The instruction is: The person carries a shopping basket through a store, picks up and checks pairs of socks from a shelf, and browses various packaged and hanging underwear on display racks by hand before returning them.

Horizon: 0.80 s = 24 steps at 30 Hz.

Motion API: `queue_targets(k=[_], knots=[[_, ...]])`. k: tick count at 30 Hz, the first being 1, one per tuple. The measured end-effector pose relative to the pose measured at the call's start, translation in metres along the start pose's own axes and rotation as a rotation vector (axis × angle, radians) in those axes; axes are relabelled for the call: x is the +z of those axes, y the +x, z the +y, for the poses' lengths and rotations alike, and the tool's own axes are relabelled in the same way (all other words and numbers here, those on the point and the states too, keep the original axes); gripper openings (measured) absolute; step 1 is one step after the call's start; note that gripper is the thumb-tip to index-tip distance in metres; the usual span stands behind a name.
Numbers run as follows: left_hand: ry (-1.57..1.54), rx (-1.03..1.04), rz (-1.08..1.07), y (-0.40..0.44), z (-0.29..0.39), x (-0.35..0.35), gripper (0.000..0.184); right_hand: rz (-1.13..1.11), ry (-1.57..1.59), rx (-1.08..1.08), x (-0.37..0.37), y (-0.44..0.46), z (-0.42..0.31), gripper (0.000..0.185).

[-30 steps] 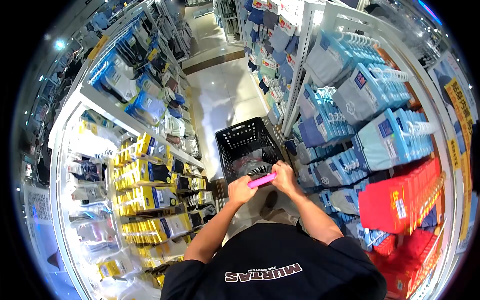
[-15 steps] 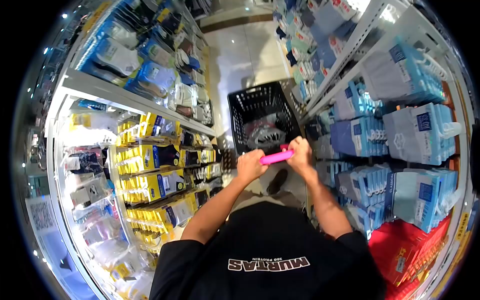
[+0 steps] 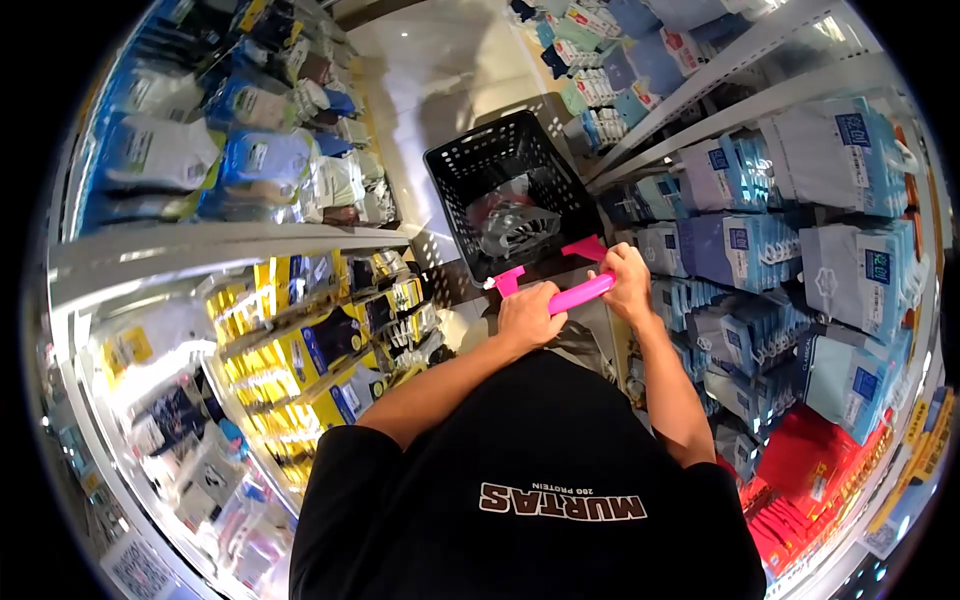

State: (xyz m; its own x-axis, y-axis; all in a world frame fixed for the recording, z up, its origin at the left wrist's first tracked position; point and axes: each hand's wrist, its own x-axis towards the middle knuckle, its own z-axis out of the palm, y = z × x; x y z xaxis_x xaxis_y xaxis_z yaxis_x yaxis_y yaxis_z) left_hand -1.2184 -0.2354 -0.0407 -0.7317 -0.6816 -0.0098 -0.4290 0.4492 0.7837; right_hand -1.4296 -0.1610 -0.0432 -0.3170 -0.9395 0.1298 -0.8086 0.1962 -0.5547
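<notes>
A black perforated shopping basket stands on the floor ahead of me, turned a little, its pink handle reaching back towards my body. Around the handle's left end my left hand is closed. My right hand grips its right end, the fingers wrapped over the bar. Inside the basket lies a clear plastic package with something dark and reddish in it; I cannot make out what it is.
Racks line both sides of a narrow aisle. On the left hang yellow sock packs and blue-backed socks. Light blue packages and red packages fill the right side. Pale floor stretches ahead.
The basket has swung so its far end points further left, and its handle now slants up to the right. Both hands have kept hold. The shelves have shifted in view.
</notes>
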Motion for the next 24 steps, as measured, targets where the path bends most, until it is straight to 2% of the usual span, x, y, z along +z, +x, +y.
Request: queue_targets(k=[2, 7, 10, 14, 17, 18, 20, 21, 24], knots=[[-0.01, -0.031, -0.08, 0.003, 0.0, -0.004, 0.026, -0.012, 0.002, 0.054, 0.001, 0.0, -0.001, 0.03], [-0.108, -0.081, -0.199, 0.006, -0.008, -0.004, 0.028, 0.159, 0.043, 0.002, 0.007, -0.003, 0.007, 0.033], [-0.069, -0.108, -0.29, 0.009, -0.013, -0.001, 0.031, 0.265, 0.147, 0.049, 0.015, -0.003, 0.002, 0.032], [-0.1, -0.102, -0.409, 0.013, -0.001, -0.005, 0.032, 0.312, 0.195, 0.265, 0.026, -0.029, 0.0, 0.041], [-0.252, 0.025, -0.631, 0.022, -0.021, 0.007, 0.026, 0.293, 0.269, 0.43, 0.015, -0.046, -0.02, 0.052], [-0.328, -0.15, -0.785, 0.027, -0.03, 0.013, 0.025, 0.291, 0.237, 0.45, 0.022, -0.056, -0.017, 0.066], [-0.302, -0.358, -0.848, 0.033, 0.0, 0.013, 0.025, 0.285, 0.283, 0.507, 0.009, -0.08, -0.031, 0.08], [-0.347, -0.399, -0.818, 0.034, 0.007, 0.021, 0.024, 0.266, 0.256, 0.518, 0.018, -0.094, -0.022, 0.088], [-0.309, -0.333, -0.789, 0.023, 0.012, 0.036, 0.019, 0.281, 0.254, 0.53, 0.036, -0.153, -0.004, 0.084]])
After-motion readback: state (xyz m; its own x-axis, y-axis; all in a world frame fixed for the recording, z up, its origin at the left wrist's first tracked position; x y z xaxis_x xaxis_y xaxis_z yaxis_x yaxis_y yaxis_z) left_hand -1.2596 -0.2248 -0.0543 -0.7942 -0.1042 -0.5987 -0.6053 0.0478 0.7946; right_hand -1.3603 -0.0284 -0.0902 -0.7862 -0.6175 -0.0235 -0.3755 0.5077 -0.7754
